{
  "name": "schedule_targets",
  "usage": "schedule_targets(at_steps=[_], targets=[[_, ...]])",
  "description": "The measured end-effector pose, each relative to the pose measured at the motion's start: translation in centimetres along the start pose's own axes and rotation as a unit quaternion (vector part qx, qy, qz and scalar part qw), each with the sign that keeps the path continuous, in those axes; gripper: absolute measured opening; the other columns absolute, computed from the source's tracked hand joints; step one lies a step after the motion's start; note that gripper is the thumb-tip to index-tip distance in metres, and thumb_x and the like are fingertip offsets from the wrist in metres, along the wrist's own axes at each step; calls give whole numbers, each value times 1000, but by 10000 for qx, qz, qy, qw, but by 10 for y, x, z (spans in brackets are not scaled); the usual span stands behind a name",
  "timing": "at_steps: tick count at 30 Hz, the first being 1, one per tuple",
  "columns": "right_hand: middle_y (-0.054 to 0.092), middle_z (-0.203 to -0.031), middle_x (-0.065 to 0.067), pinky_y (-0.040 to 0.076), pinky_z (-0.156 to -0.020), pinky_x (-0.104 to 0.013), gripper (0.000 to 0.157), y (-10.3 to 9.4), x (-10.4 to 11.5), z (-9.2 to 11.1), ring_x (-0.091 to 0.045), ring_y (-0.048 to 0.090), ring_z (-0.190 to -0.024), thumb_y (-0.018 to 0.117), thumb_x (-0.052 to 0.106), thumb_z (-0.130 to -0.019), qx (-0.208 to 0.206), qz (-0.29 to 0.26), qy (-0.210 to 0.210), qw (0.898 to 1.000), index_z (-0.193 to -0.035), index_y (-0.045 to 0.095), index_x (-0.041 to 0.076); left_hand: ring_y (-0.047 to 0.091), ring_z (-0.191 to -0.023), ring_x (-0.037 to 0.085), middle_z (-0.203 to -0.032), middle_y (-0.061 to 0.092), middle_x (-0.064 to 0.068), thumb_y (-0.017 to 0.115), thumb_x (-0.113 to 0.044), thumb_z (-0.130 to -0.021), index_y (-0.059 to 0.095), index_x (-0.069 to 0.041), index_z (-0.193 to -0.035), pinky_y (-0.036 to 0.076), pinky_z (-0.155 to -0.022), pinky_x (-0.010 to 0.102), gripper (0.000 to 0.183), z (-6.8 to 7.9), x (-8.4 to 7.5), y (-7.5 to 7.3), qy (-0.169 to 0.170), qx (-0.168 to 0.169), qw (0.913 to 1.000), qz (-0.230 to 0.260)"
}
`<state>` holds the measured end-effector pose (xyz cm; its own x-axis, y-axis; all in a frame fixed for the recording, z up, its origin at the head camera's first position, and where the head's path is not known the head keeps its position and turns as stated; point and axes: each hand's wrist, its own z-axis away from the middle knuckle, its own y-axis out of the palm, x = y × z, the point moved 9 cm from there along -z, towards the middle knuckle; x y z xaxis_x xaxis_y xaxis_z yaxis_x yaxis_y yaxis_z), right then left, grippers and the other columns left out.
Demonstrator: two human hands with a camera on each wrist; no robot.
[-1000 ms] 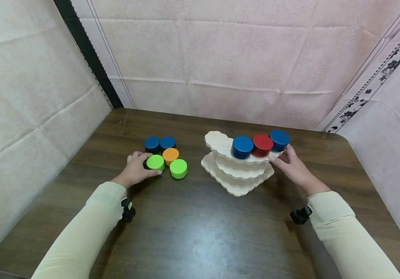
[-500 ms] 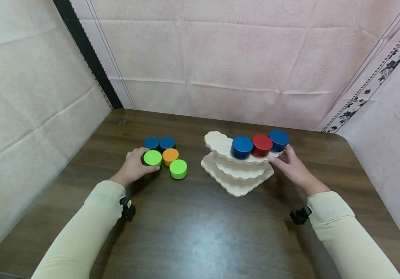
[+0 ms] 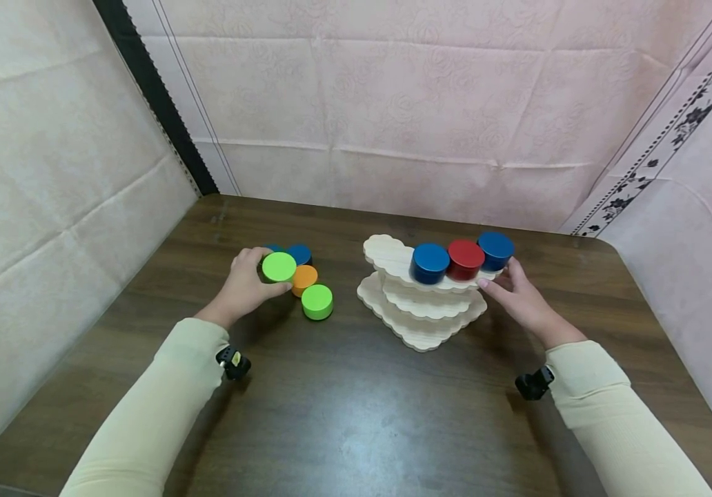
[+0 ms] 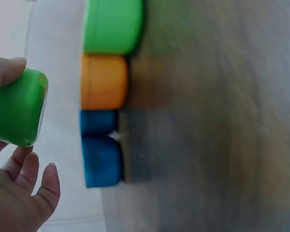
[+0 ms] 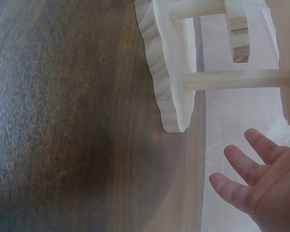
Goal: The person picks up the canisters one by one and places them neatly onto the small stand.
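Between the thumb and fingers of my left hand [image 3: 241, 288] is a green round block [image 3: 279, 268]. The left wrist view shows this green block [image 4: 19, 108] raised off the table, with the other fingers spread below it. To the right stands a pale wooden tiered stand [image 3: 437, 305] with scalloped edges. My right hand [image 3: 528, 305] grips the right end of its top tier, thumb at the front edge. In the right wrist view three fingers [image 5: 241, 166] extend below the tier; the grip itself is mostly cut off. Blue [image 3: 430, 264], red [image 3: 466, 260] and blue [image 3: 496, 251] blocks sit on that tier.
Beside the left hand stand an orange block [image 3: 304, 279], another green block [image 3: 317, 302] and two blue blocks [image 3: 299, 254], one mostly hidden. A brown wooden table [image 3: 356, 414] bears everything. Pale patterned cloth [image 3: 393, 103] hangs behind and at both sides.
My left hand has lifted the green block from its place on the table and moved it slightly away from me, now partly covering a blue block. The right hand and stand look unchanged.
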<state>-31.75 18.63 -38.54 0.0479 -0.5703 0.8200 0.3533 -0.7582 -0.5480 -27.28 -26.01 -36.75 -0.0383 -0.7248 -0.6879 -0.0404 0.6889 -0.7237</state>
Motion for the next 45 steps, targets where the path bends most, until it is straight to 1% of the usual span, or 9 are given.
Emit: schedule_targets(at_steps=[6,13,18,24,26,32,37,45], targets=[[9,-157,-27,25,-102,-71,89,-1,1,0,-50,20,-139,50,47,-97,-38,-12,-33,10000,-154,-11,16,35,-121,36,-130,40,22,78,-25,-80,43,2,-133,35,-100,57,69,-1,-21,-1,109,-85,9998,170],[10,-157,-26,25,-102,-71,89,0,0,0,-50,21,-139,50,47,-97,-52,-30,-48,10000,-154,-11,17,37,-120,34,-129,42,19,78,-25,-80,44,1,-133,36,-100,54,69,-2,-45,4,192,-101,9993,303],[10,-157,-26,25,-102,-71,89,0,-1,-1,-50,20,-140,50,47,-97,-50,-42,-50,10000,-154,-12,17,38,-119,34,-128,43,19,79,-25,-79,46,0,-131,38,-98,53,66,-4,-62,8,383,-193,9980,456],[7,-158,-25,24,-102,-72,89,0,-2,-1,-50,19,-140,50,47,-97,-22,-54,-28,10000,-154,-13,18,39,-121,31,-129,44,16,79,-28,-80,47,-2,-131,38,-99,52,66,-8,-78,19,489,-107,9974,510],[7,-158,-25,24,-101,-72,89,0,-3,-2,-50,19,-140,50,46,-97,-23,-44,-33,10000,-154,-13,18,39,-121,31,-128,45,16,79,-28,-80,47,-2,-131,39,-98,52,65,-10,-85,23,572,-93,9969,525],[8,-157,-25,24,-102,-71,89,0,-3,-2,-50,19,-140,50,46,-97,-43,-75,-91,9999,-154,-12,18,41,-116,30,-125,46,13,79,-28,-80,49,-4,-130,41,-94,48,63,-16,-103,35,682,-90,9955,650],[8,-158,-25,24,-102,-71,89,1,-2,-2,-50,20,-140,50,46,-97,-52,-101,-111,9999,-154,-12,17,41,-113,26,-123,47,11,79,-29,-79,50,-6,-129,42,-92,46,63,-23,-112,44,675,-49,9951,722],[9,-157,-26,24,-102,-71,88,0,0,-1,-51,20,-139,50,45,-97,-100,-138,-142,9998,-154,-11,16,39,-115,24,-125,47,9,79,-33,-79,49,-8,-130,42,-93,45,64,-32,-125,56,704,79,9952,668]])
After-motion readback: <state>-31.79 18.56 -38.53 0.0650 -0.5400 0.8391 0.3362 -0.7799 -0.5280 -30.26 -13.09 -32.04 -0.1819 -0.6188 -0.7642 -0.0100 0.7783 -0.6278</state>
